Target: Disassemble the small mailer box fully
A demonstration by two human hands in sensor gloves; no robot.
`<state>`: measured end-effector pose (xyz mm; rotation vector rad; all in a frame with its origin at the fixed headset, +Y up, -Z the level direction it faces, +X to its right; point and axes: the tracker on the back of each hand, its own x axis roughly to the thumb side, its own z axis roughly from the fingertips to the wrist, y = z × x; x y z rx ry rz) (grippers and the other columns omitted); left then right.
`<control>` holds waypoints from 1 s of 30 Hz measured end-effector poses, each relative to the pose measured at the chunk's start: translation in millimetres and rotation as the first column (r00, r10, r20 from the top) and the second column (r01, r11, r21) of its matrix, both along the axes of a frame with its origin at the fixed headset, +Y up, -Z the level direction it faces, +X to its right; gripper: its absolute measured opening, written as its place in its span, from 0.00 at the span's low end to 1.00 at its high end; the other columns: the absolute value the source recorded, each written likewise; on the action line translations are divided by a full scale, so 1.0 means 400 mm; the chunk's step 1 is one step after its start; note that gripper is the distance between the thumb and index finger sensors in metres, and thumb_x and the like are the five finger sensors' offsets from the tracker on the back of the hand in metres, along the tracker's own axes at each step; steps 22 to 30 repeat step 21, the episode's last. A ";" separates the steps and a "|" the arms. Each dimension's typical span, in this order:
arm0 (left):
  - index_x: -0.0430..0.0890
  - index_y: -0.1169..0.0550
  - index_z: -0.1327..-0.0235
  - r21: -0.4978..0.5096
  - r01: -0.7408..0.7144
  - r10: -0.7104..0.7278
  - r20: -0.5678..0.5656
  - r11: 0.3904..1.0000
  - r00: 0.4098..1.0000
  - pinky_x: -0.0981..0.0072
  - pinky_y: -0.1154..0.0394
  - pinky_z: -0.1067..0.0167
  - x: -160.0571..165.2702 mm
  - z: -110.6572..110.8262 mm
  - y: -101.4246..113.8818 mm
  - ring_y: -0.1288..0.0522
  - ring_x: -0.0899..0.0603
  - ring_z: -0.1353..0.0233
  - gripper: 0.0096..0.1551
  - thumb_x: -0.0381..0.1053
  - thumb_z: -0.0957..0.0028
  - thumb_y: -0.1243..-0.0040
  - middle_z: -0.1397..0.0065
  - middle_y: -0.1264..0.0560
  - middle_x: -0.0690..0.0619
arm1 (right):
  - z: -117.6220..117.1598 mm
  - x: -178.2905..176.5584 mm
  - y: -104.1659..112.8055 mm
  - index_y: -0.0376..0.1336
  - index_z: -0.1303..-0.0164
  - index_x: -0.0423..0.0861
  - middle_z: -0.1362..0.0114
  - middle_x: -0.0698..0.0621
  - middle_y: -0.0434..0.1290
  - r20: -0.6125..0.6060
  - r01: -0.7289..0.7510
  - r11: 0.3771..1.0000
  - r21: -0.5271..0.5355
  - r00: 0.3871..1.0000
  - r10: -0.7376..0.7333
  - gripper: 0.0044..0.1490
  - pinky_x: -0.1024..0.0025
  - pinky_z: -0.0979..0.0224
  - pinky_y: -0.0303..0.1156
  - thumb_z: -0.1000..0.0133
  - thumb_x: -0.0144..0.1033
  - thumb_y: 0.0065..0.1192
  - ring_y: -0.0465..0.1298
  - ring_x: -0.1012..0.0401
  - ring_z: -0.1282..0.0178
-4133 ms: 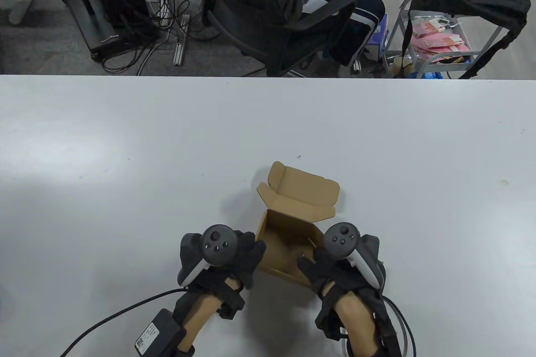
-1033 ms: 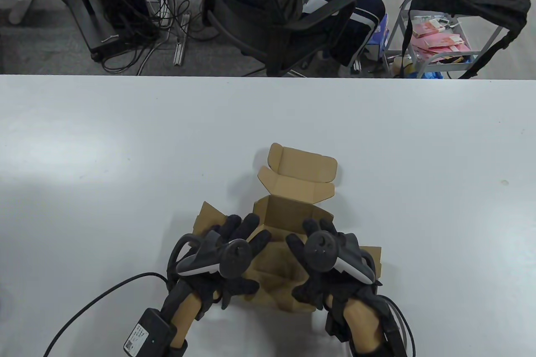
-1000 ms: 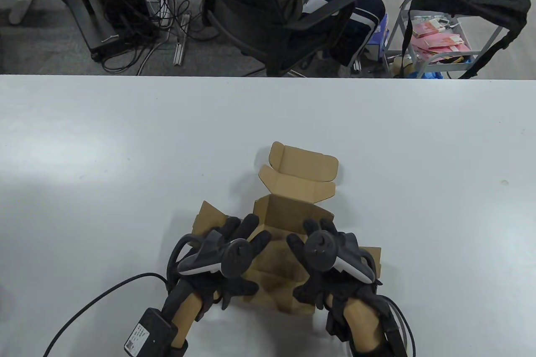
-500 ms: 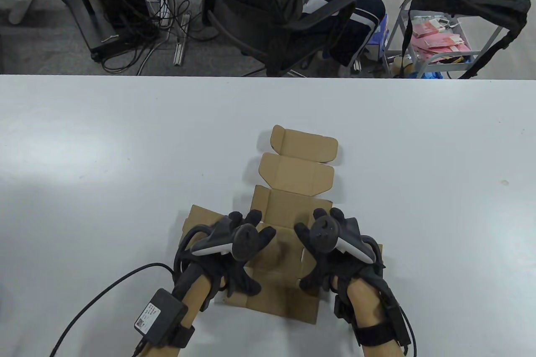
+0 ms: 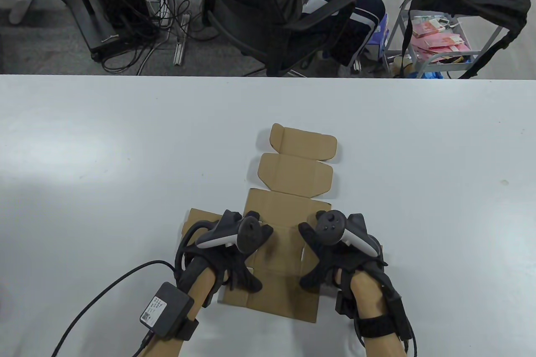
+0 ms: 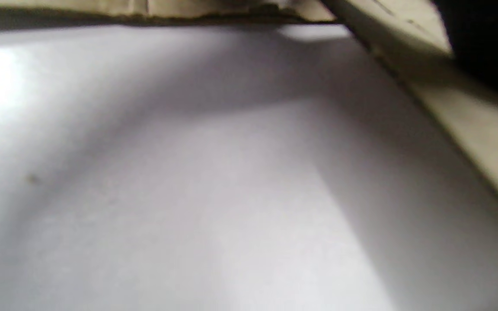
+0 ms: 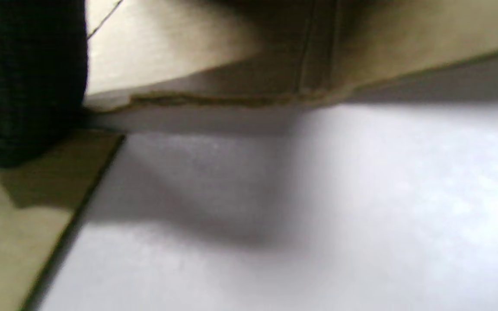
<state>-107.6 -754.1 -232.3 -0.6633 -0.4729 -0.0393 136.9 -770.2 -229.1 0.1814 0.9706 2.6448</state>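
Your mailer box (image 5: 289, 206) lies unfolded, long axis twelve-to-six; left hand (image 5: 228, 254) and right hand (image 5: 335, 256) press it, fingers spread.

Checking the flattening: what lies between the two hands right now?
In the table view, only the mailer box, opened out flat: its bare center panel spans the gap between the left hand and the right hand, both resting on it.

The mailer box (image 5: 284, 189) is plain tan-brown cardboard, unprinted, with darker crease lines. It lies on a white table (image 5: 104, 156). Both the left hand (image 5: 228, 254) and the right hand (image 5: 339, 254) wear black gloves carrying dark grey trackers with white bands.
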 end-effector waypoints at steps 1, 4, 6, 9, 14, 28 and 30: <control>0.70 0.62 0.26 0.005 -0.004 0.004 0.002 1.000 1.000 0.40 0.61 0.23 -0.001 0.003 0.000 0.69 0.38 0.17 0.72 0.81 0.75 0.33 0.16 0.71 0.58 | 0.001 0.000 0.001 0.33 0.34 0.73 0.23 0.61 0.18 -0.003 0.002 1.000 0.008 1.000 -0.002 0.72 0.48 0.22 0.14 0.73 0.59 0.81 0.15 0.53 0.21; 0.68 0.61 0.25 0.075 -0.055 0.052 0.035 0.996 0.998 0.39 0.60 0.22 -0.013 0.022 0.006 0.66 0.35 0.17 0.69 0.81 0.71 0.37 0.16 0.68 0.57 | 0.018 0.003 0.023 0.34 0.33 0.71 0.24 0.60 0.18 -0.021 0.002 0.997 0.081 1.000 0.000 0.68 0.44 0.19 0.19 0.70 0.60 0.77 0.17 0.50 0.21; 0.66 0.60 0.24 0.141 -0.100 0.097 0.030 0.985 0.995 0.37 0.55 0.23 -0.026 0.039 0.030 0.62 0.35 0.16 0.65 0.81 0.68 0.41 0.15 0.65 0.57 | 0.041 0.009 0.062 0.34 0.32 0.70 0.24 0.59 0.18 -0.035 0.055 0.984 0.171 0.998 -0.050 0.67 0.44 0.19 0.21 0.70 0.61 0.75 0.18 0.49 0.21; 0.65 0.59 0.23 0.220 -0.218 0.223 0.001 0.951 0.975 0.36 0.54 0.23 -0.050 0.066 0.077 0.61 0.34 0.16 0.62 0.79 0.63 0.43 0.14 0.63 0.56 | 0.074 0.031 0.117 0.33 0.31 0.69 0.24 0.57 0.17 0.000 0.100 0.937 0.335 0.994 -0.106 0.63 0.43 0.19 0.23 0.64 0.62 0.69 0.19 0.48 0.20; 0.64 0.58 0.22 0.330 -0.398 0.428 -0.021 0.856 0.903 0.35 0.55 0.24 -0.093 0.110 0.119 0.61 0.34 0.16 0.54 0.75 0.56 0.49 0.14 0.63 0.57 | 0.083 0.066 0.147 0.30 0.30 0.66 0.26 0.55 0.14 0.090 0.145 0.892 0.427 0.975 -0.201 0.58 0.42 0.20 0.24 0.59 0.63 0.60 0.19 0.47 0.21; 0.64 0.60 0.23 0.393 -0.411 0.455 -0.021 0.822 0.890 0.34 0.56 0.24 -0.122 0.117 0.129 0.61 0.34 0.16 0.53 0.75 0.55 0.51 0.15 0.65 0.57 | 0.087 0.046 0.134 0.28 0.31 0.65 0.28 0.53 0.12 0.064 0.152 0.906 0.395 0.979 -0.193 0.58 0.41 0.20 0.25 0.58 0.64 0.58 0.18 0.46 0.22; 0.64 0.60 0.23 0.393 -0.411 0.455 -0.021 0.822 0.890 0.34 0.56 0.24 -0.122 0.117 0.129 0.61 0.34 0.16 0.53 0.75 0.55 0.51 0.15 0.65 0.57 | 0.087 0.046 0.134 0.28 0.31 0.65 0.28 0.53 0.12 0.064 0.152 0.906 0.395 0.979 -0.193 0.58 0.41 0.20 0.25 0.58 0.64 0.58 0.18 0.46 0.22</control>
